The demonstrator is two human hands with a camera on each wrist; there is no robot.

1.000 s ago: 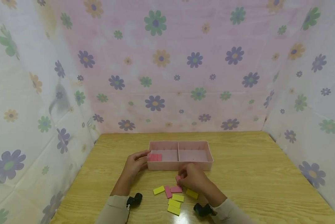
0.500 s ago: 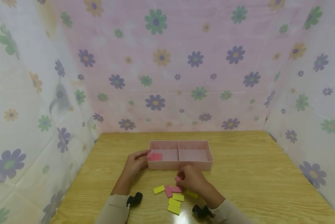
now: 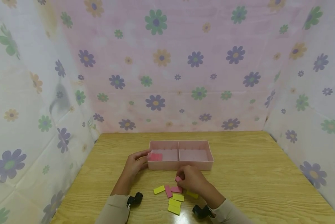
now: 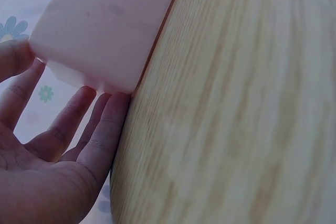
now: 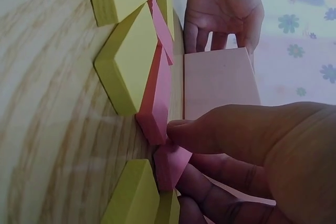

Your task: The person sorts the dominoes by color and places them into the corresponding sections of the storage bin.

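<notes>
My left hand is at the left end of a pink two-compartment box. In the left wrist view, its lightly bent fingers rest on the end wall and the thumb touches the upper corner. My right hand is in front of the box, pinching a small pink block between thumb and fingertips. Close beneath it, another pink block lies on the table, beside a slanted pink block. Several pink blocks sit in the left compartment, at its left end.
A yellow block lies left of the loose pink ones. More yellow blocks form a short row nearer the front, and another yellow block is partly under my right hand. Flowered cloth surrounds the wooden table.
Over the past second my right hand has shifted slightly left, tilting the pinched pink block. My left hand and the box stay in place.
</notes>
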